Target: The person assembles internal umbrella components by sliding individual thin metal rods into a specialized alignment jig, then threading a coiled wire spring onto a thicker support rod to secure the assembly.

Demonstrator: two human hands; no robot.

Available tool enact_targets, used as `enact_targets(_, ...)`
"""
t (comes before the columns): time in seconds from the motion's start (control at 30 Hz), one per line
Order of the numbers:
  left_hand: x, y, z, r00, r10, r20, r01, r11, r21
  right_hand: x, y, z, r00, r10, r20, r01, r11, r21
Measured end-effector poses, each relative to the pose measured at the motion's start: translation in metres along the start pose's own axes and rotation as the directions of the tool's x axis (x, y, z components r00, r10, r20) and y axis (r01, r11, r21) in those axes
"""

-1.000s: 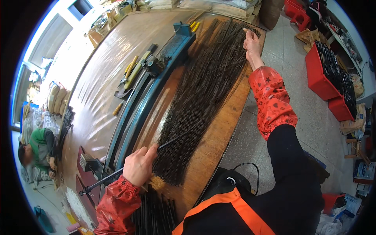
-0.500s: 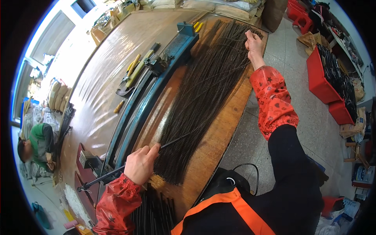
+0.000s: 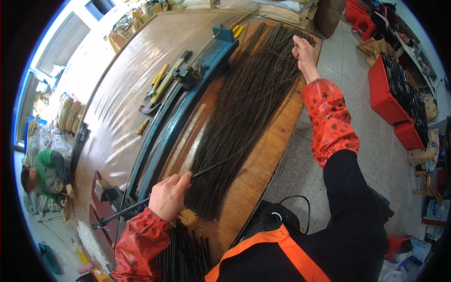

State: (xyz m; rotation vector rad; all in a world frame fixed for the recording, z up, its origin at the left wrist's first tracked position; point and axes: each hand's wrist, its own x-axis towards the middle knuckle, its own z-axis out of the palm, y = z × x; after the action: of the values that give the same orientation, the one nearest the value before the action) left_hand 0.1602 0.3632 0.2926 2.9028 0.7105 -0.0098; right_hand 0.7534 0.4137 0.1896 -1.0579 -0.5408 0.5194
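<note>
My left hand (image 3: 167, 196) is closed around a thin dark rod (image 3: 127, 211), which slants from the lower left up over the springs. The rod's front part shows past my fingertips. A wide pile of long, thin, dark coil springs (image 3: 244, 108) lies lengthwise on the wooden tabletop (image 3: 268, 164). At the pile's far right end, my right hand (image 3: 304, 51) is raised in a closed pinch. Whatever its fingers hold is hidden or too thin to make out. Left of the pile stands a long blue metal bench fixture (image 3: 188, 103) with two rails.
Yellow-handled tools (image 3: 164, 84) and a wooden handle (image 3: 143, 127) lie left of the fixture. Black rods (image 3: 185, 251) stand near my left forearm. Red bins (image 3: 385, 91) with dark parts are on the right floor. A person in green (image 3: 49, 171) works at far left.
My right hand has shifted slightly left, and the spring strands near it lie differently. My left hand and the rod stay in place. The other person's arm has moved.
</note>
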Motion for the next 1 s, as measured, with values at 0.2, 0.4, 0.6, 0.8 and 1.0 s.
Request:
enact_targets(0.2, 0.001, 0.000, 0.001, 1.000, 0.013, 0.009, -0.013, 1.000, 0.020, -0.008, -0.014, 0.009, 0.996, 0.092, 0.015, -0.092, 0.996, -0.005)
enact_targets(0.4, 0.002, 0.001, 0.001, 1.000, 0.015, 0.006, -0.015, 1.000, 0.007, -0.009, -0.011, 0.005, 0.995, 0.059, 0.078, -0.059, 0.998, -0.003)
enact_targets(0.6, 0.001, 0.002, 0.000, 1.000, 0.012, 0.011, -0.012, 1.000, 0.013, -0.008, -0.008, 0.005, 0.995, -0.039, 0.095, 0.059, 0.973, -0.224)
enact_targets(0.8, 0.001, 0.001, 0.003, 1.000, -0.004, -0.019, 0.003, 0.999, -0.033, -0.008, -0.005, 0.010, 0.998, 0.001, 0.070, 0.050, 0.686, -0.725)
enact_targets(1.0, 0.003, 0.000, 0.004, 1.000, 0.019, -0.009, -0.019, 1.000, -0.011, 0.013, -0.012, 0.002, 0.984, -0.139, 0.110, 0.177, 0.811, -0.558)
